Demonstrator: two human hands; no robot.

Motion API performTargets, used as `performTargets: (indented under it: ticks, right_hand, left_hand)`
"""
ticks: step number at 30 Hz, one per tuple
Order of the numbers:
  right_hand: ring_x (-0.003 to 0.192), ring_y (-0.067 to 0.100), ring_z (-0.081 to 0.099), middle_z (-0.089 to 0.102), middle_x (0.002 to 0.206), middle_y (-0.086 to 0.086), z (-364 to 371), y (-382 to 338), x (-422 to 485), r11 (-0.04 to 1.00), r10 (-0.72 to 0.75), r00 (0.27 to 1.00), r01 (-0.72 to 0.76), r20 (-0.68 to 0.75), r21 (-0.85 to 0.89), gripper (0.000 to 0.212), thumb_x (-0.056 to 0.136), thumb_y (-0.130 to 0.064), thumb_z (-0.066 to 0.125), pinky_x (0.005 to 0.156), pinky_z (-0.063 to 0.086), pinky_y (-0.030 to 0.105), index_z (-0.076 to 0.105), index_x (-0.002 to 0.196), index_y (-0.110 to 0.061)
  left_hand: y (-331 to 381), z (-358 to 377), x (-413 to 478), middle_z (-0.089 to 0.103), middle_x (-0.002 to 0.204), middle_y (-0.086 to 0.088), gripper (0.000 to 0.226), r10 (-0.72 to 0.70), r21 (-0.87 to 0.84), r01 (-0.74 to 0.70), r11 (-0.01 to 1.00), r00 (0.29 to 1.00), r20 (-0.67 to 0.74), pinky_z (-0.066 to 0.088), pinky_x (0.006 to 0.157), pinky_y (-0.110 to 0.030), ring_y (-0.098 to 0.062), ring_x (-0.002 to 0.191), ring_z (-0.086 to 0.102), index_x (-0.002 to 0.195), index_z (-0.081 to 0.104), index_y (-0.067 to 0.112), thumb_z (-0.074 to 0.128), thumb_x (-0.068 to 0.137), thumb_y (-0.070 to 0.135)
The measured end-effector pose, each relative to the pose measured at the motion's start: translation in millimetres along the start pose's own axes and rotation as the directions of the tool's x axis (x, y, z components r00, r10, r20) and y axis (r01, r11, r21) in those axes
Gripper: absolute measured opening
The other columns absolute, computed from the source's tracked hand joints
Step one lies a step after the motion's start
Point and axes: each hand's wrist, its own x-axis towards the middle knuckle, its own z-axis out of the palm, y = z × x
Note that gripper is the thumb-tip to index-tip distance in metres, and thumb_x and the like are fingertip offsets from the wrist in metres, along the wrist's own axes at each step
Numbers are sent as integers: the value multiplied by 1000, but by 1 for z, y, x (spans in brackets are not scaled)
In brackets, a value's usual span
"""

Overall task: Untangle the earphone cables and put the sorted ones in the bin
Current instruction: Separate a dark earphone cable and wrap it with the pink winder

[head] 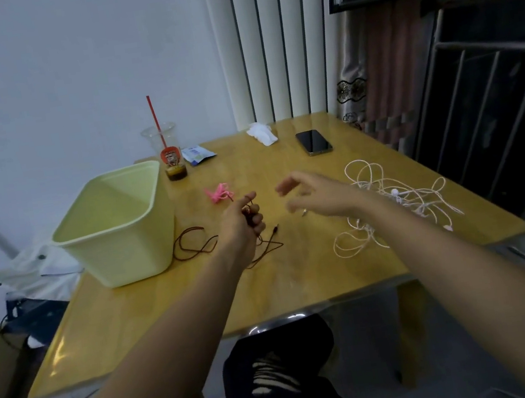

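A dark red earphone cable (198, 246) trails in loops across the wooden table (300, 278), just right of the pale green bin (115, 227). My left hand (240, 222) grips a bunch of that cable, with its fingers curled round it. My right hand (315, 196) hovers over the table with its fingers spread and nothing in it. A tangle of white earphone cables (387, 200) lies on the right side of the table, partly hidden by my right forearm. A small pink cable bundle (218, 193) lies behind my left hand.
A plastic cup (169, 154) with a red straw stands behind the bin, next to a blue packet (197, 154). A crumpled tissue (261, 133) and a phone (313, 142) lie at the far side. The table's right edge runs along a barred window.
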Motion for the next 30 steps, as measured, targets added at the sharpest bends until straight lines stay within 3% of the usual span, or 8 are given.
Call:
performTargets:
  ticks: [4,7,9,13,17,22,26,30]
  right_hand:
    - [69,11,57,67,112,6,38,-3,1,988,85,942,-122,324,93,44,96,-31,62,60,43,23,49,131,-9]
    - [56,9,49,65,79,3,42,2,4,965,34,974,-91,226,247,24,103,-21,49,54,40,19,65,104,-4]
    - [58,10,54,63,74,4,34,-1,8,865,51,997,-74,60,496,24,104,-18,47,55,45,19,65,96,-5]
    - [76,17,67,67,87,11,24,-11,22,596,126,969,96,-211,797,25,105,-13,42,71,55,24,64,102,-1]
    - [87,21,68,68,96,15,36,-22,39,512,125,978,81,-167,855,26,106,-12,41,81,57,27,63,106,1]
    - [85,17,67,68,93,11,37,-28,50,612,83,980,92,-180,785,29,106,-16,40,79,55,28,65,109,-3]
    - [54,11,47,55,69,4,29,-17,51,814,184,949,-2,-255,581,28,103,-17,43,54,40,22,69,100,-7]
    - [50,11,38,54,69,4,23,1,41,908,407,914,-402,-12,119,19,99,-15,50,45,30,22,66,98,-6]
  left_hand:
    - [15,3,-12,47,71,-2,24,62,-145,-45,988,991,117,35,58,-22,-11,59,41,120,50,4,37,104,15]
    - [25,-6,-14,60,88,-10,33,101,-85,-93,992,989,107,45,67,-24,-15,71,54,134,42,2,33,106,18]
    - [30,-21,-14,64,106,-12,42,118,159,-127,979,991,62,49,81,-30,-19,89,60,142,38,6,36,105,27]
    - [24,-48,-14,58,121,-9,45,254,669,-126,733,962,-97,45,96,-41,-26,109,56,143,39,16,47,100,24]
    - [7,-64,-14,60,121,-1,29,361,938,-293,186,908,213,46,94,-31,-16,109,55,117,66,19,56,91,12]
    - [-12,-71,-6,44,142,-2,47,245,958,-224,-181,933,264,31,110,-37,-25,133,35,136,50,30,60,90,27]
    - [-12,-77,5,54,129,-5,52,363,991,-134,27,925,115,41,104,-37,-24,124,45,136,48,22,66,88,26]
    - [-12,-82,15,71,108,-2,22,384,989,-147,11,914,131,50,94,-36,-18,104,60,108,71,18,66,90,30]
